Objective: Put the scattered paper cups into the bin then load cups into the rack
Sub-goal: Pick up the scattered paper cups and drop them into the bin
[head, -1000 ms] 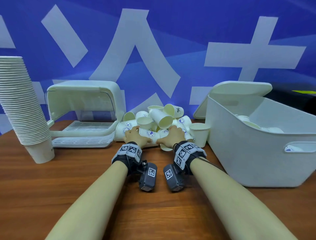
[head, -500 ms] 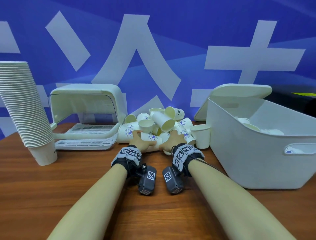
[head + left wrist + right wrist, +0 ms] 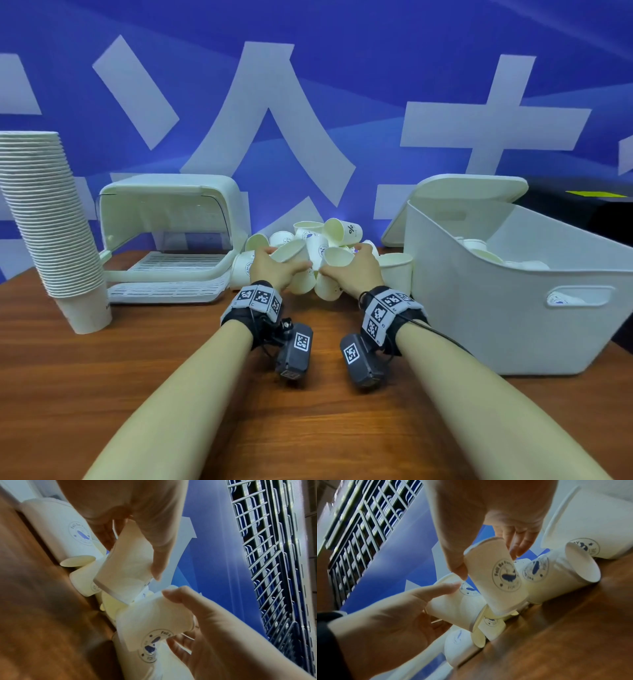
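Cup pile (image 3: 318, 246) wedged between rack (image 3: 171, 240), bin (image 3: 496, 308).

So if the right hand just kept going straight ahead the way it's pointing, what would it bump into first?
Most likely the pile of paper cups right behind the cup that the right hand already grips. The blue backdrop stands beyond the pile. Depth is hard to judge here.

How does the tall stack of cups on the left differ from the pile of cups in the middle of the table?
1. The stack is nested into one leaning column; the pile is a loose heap.
2. Stack cups all open upward; pile cups lie tilted every way.
3. No hand touches the stack; the left hand and right hand hold pile cups.

Both are white paper cups.
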The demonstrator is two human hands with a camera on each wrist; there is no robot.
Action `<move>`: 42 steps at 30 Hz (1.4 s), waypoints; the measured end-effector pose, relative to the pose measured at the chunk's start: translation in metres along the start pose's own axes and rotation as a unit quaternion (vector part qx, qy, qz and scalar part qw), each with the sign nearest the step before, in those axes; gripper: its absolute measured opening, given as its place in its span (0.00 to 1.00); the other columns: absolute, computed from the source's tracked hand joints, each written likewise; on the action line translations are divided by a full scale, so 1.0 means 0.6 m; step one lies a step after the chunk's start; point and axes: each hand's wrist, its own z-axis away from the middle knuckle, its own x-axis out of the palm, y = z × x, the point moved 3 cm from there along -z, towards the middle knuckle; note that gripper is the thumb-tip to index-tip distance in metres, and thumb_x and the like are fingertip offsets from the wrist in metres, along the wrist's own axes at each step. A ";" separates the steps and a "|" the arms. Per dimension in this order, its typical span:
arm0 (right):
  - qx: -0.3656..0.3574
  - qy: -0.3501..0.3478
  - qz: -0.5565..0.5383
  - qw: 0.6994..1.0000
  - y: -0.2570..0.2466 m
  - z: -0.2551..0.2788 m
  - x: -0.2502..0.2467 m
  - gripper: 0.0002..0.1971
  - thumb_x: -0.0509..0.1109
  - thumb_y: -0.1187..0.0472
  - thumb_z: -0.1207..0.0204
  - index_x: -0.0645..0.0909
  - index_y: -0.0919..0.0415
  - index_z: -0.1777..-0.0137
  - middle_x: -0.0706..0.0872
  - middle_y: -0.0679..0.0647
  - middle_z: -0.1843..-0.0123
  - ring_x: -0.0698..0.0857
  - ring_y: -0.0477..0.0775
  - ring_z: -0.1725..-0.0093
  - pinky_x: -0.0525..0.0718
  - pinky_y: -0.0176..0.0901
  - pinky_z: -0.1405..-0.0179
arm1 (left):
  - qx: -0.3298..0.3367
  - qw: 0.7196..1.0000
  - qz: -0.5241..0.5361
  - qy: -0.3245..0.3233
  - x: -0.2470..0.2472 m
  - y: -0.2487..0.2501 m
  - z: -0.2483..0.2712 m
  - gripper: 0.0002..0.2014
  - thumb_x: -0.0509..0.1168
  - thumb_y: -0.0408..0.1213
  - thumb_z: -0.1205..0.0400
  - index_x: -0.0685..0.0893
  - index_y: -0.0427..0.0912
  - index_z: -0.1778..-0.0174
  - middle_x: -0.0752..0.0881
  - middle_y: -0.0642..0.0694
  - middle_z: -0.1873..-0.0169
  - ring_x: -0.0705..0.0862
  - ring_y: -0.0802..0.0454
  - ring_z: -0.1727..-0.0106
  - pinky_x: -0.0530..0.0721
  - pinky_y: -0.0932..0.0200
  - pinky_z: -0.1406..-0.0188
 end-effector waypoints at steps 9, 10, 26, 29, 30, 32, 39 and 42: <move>-0.025 0.010 -0.162 0.986 -0.030 0.004 -0.038 0.40 0.82 0.52 0.35 0.66 0.55 0.26 0.76 0.45 0.45 0.78 0.46 0.47 0.76 0.36 0.49 | 0.073 0.996 0.044 -0.036 0.009 0.057 0.019 0.39 0.84 0.38 0.38 0.75 0.43 0.32 0.80 0.49 0.45 0.80 0.51 0.44 0.80 0.58 0.42; -0.021 0.014 -0.182 0.983 -0.034 0.005 -0.040 0.40 0.82 0.52 0.35 0.67 0.56 0.26 0.77 0.46 0.43 0.79 0.46 0.46 0.78 0.37 0.47 | 0.074 0.995 0.063 -0.038 0.009 0.061 0.021 0.41 0.84 0.37 0.37 0.73 0.43 0.29 0.78 0.48 0.43 0.80 0.51 0.42 0.79 0.58 0.41; -0.062 0.000 -0.321 0.945 -0.099 0.017 -0.107 0.38 0.84 0.46 0.49 0.82 0.68 0.40 0.90 0.58 0.49 0.89 0.52 0.55 0.88 0.50 0.53 | 0.114 0.947 0.249 -0.168 0.057 0.175 0.059 0.32 0.78 0.48 0.36 0.84 0.37 0.39 0.88 0.37 0.45 0.88 0.46 0.47 0.86 0.52 0.54; -0.072 0.007 -0.335 0.939 -0.104 0.022 -0.136 0.24 0.83 0.54 0.38 0.85 0.67 0.45 0.91 0.60 0.51 0.88 0.51 0.58 0.87 0.45 0.56 | 0.105 0.946 0.244 -0.184 0.073 0.191 0.065 0.43 0.81 0.57 0.41 0.78 0.36 0.35 0.87 0.38 0.44 0.87 0.42 0.43 0.86 0.41 0.44; -0.071 0.013 -0.338 0.938 -0.106 0.022 -0.146 0.23 0.83 0.55 0.38 0.84 0.65 0.46 0.91 0.58 0.51 0.88 0.51 0.58 0.87 0.44 0.56 | 0.106 0.947 0.241 -0.183 0.075 0.200 0.073 0.43 0.81 0.56 0.40 0.74 0.38 0.34 0.86 0.40 0.44 0.87 0.44 0.43 0.86 0.40 0.42; -0.070 0.034 -0.335 0.939 -0.109 0.018 -0.164 0.25 0.84 0.51 0.43 0.84 0.63 0.48 0.90 0.56 0.52 0.88 0.51 0.58 0.87 0.44 0.57 | 0.099 0.948 0.242 -0.180 0.081 0.218 0.087 0.38 0.76 0.48 0.36 0.64 0.42 0.36 0.80 0.44 0.45 0.85 0.46 0.44 0.84 0.44 0.41; -0.066 0.096 -0.313 0.943 -0.119 0.013 -0.231 0.43 0.82 0.44 0.51 0.79 0.64 0.36 0.89 0.58 0.46 0.90 0.51 0.57 0.85 0.38 0.69 | 0.156 0.945 0.212 -0.196 0.118 0.275 0.121 0.22 0.67 0.39 0.28 0.63 0.44 0.45 0.79 0.48 0.55 0.82 0.47 0.51 0.82 0.50 0.52; -0.049 0.097 -0.305 0.946 -0.116 0.011 -0.263 0.45 0.82 0.46 0.50 0.74 0.63 0.32 0.86 0.58 0.43 0.90 0.54 0.52 0.86 0.41 0.67 | 0.181 0.941 0.189 -0.215 0.140 0.288 0.134 0.22 0.66 0.39 0.27 0.66 0.47 0.38 0.83 0.48 0.53 0.83 0.46 0.49 0.82 0.49 0.48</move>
